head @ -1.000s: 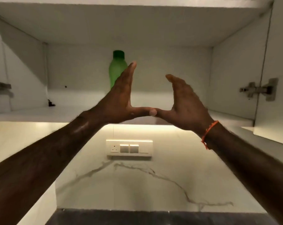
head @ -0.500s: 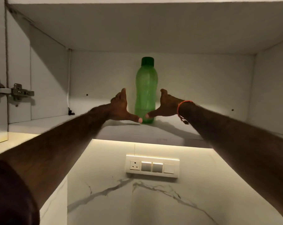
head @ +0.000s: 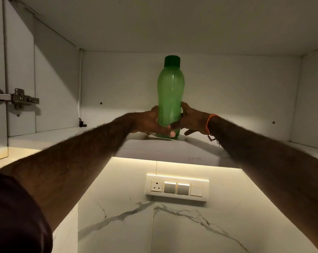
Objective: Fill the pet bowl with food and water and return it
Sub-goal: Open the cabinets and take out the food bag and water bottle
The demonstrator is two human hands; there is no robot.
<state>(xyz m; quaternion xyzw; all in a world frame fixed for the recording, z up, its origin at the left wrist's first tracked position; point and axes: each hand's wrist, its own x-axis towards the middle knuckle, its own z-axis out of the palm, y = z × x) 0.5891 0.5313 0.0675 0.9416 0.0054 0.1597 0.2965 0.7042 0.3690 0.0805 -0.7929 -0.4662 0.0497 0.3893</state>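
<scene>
A tall green bottle with a dark green cap stands upright on the shelf of an open white wall cabinet. My left hand grips its lower part from the left, the thumb wrapped across the front near the base. From the right, my right hand holds the same lower part; it wears an orange thread at the wrist, and one finger points down toward the shelf. The pet bowl is not in view.
The open cabinet's door hinge sticks out at the left. Below the shelf a lit marble wall carries a switch panel. The cabinet's back wall and right side wall enclose the bottle.
Both hands reached forward into the cabinet and closed around the bottle's lower part. Earlier they were spread open on either side of it, thumbs touching.
</scene>
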